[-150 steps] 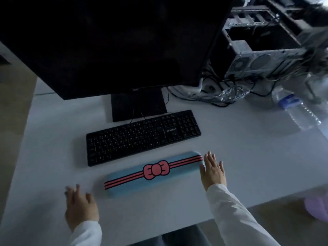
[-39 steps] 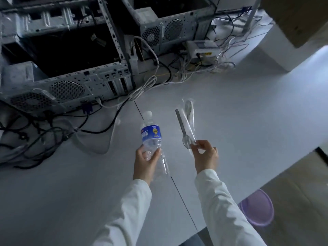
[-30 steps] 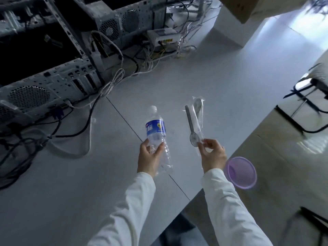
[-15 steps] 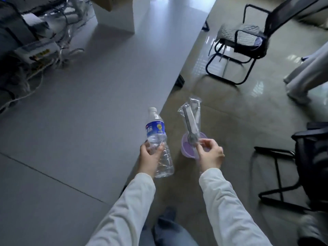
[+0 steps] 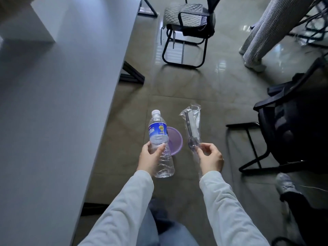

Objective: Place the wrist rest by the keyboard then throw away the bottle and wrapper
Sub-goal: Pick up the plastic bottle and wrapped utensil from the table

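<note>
My left hand grips a clear plastic bottle with a blue label and white cap, held upright around its lower half. My right hand pinches the lower end of a clear wrapper that holds a plastic spoon, standing upright. Both are held out over the floor. A purple bin stands on the floor below, partly hidden behind the bottle and between my two hands. The wrist rest and keyboard are out of view.
The grey desk fills the left side, its edge running diagonally. A black-framed chair stands ahead, another dark chair at the right. A person's leg and a shoe show at the right. Shiny tiled floor lies between.
I have turned right from the desk toward the floor. The bottle and wrapper stay in my hands. The purple bin now sits under the bottle rather than behind the wrapper.
</note>
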